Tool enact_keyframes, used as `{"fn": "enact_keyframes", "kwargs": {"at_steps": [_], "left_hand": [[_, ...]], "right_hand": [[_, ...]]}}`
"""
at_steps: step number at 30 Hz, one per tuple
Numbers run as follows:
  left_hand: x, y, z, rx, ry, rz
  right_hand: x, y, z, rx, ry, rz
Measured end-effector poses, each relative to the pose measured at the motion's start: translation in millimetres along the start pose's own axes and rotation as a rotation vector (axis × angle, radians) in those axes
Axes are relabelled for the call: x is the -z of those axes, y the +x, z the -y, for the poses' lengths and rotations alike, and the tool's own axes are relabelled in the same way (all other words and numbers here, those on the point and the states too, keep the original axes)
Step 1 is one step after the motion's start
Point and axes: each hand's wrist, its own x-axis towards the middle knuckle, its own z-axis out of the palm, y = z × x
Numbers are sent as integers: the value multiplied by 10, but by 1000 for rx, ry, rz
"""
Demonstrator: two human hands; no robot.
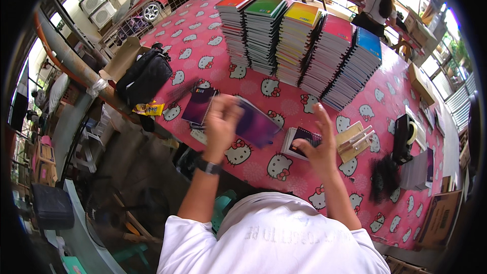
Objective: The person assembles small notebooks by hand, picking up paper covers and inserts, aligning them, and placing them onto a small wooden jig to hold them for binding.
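Note:
My left hand [224,117], with a dark band on its wrist, grips one end of a purple notebook [257,126], held slightly blurred over the table. Beside that hand lie more dark purple notebooks [197,104], partly covered by it. My right hand [320,144] has its fingers apart, with nothing in it. It hovers at a small stack of dark-covered spiral notebooks [299,143] and hides part of it. To its right, a tan board [355,143] carries pale strips or sticks.
Tall stacks of coloured spiral notebooks [299,45] stand across the far side of the pink table [203,25]. A black bag [144,75] and yellow packet [148,108] lie left. Black wire coils [384,178], a tape dispenser [406,134] and pale stack [415,171] sit right. A person [376,5] is beyond.

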Motion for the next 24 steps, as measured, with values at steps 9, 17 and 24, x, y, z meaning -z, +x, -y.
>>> {"fn": "enact_keyframes", "kwargs": {"at_steps": [9, 17, 24], "left_hand": [[1541, 71, 1551, 239, 609, -579], [1070, -16, 1192, 175, 1104, -288], [-28, -27, 490, -383, 737, -15]], "right_hand": [[221, -382, -807, -217, -697, 301], [659, -658, -596, -116, -531, 27], [991, -1604, -932, -325, -696, 136]]}}
